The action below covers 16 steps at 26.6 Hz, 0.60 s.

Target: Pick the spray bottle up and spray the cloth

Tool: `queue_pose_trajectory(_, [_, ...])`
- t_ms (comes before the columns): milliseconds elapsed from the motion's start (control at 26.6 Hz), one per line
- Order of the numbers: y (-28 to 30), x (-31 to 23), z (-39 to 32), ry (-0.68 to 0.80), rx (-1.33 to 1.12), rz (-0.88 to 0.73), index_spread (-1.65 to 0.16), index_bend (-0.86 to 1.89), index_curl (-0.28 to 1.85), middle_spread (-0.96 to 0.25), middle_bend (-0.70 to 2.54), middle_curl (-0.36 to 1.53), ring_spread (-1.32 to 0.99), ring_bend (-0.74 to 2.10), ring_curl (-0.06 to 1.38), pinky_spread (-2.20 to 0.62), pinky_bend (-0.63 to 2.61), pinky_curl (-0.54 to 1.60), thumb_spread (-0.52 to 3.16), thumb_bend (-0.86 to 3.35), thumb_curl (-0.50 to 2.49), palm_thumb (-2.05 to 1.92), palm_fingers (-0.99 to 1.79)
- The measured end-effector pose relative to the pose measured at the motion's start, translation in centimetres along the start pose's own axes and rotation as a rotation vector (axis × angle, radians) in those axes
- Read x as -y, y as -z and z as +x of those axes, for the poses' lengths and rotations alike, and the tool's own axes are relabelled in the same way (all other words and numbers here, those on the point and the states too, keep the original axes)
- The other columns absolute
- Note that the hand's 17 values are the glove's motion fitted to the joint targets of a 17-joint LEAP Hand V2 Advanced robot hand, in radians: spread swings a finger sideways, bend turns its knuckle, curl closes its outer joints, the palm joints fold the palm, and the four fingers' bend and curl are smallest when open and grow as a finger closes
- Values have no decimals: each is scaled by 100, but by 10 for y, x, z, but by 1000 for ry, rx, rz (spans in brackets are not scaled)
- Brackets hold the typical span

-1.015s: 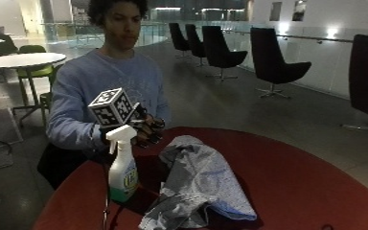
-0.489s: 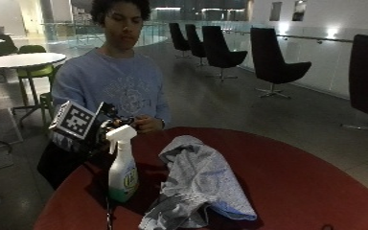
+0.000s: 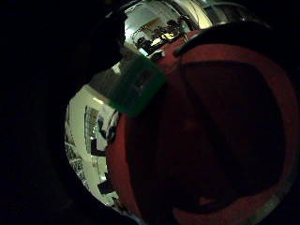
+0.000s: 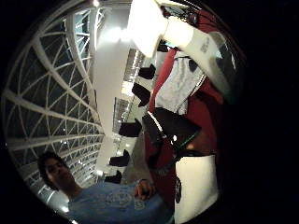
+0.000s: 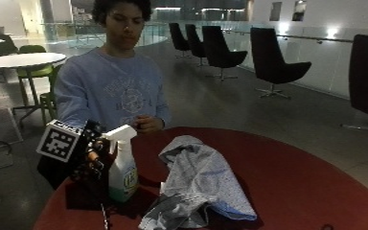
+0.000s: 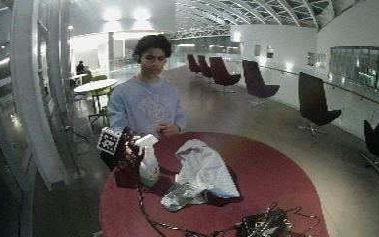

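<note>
At table's left edge, your gloved right hand [image 5: 92, 155] sits just beside the spray bottle [image 5: 122, 168], fingers curled toward its neck; can't tell if they grip. Bottle upright on red table [image 5: 299, 182]. Cloth [image 5: 200, 184] heaped just right of it.

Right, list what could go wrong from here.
1. The hand is beside the bottle at its neck, with no clear grip showing; a nudge could tip the upright bottle.
2. The bottle stands near the table edge, so a tip outward might send it off.
3. The nozzle faces roughly toward the cloth, but the cloth lies lower, so spray may pass over it.
</note>
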<state>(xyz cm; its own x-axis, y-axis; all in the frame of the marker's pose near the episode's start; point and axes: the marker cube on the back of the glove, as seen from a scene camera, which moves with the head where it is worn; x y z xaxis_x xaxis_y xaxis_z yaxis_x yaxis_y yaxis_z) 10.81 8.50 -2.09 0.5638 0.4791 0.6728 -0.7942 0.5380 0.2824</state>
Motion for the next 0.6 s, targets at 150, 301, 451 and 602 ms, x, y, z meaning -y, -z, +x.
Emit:
queue_pose_trajectory(150, [-8, 13, 6, -73, 12, 13, -40, 6, 16, 2, 22, 36, 6, 37, 30, 19, 52, 38, 108, -3, 29, 58, 36])
queue_pose_trajectory(301, [-15, 24, 12, -93, 18, 35, -39, 6, 15, 3, 23, 36, 7, 38, 30, 19, 54, 38, 105, -3, 29, 57, 35])
queue_pose_trajectory(451, [-23, 33, 16, -98, 24, 53, -39, 6, 13, 3, 26, 37, 7, 41, 31, 18, 55, 38, 103, -4, 29, 55, 37])
queue_pose_trajectory(602, [-32, 41, 19, -94, 32, 47, -38, 7, 13, 3, 28, 38, 6, 44, 31, 17, 56, 38, 99, -5, 29, 52, 40])
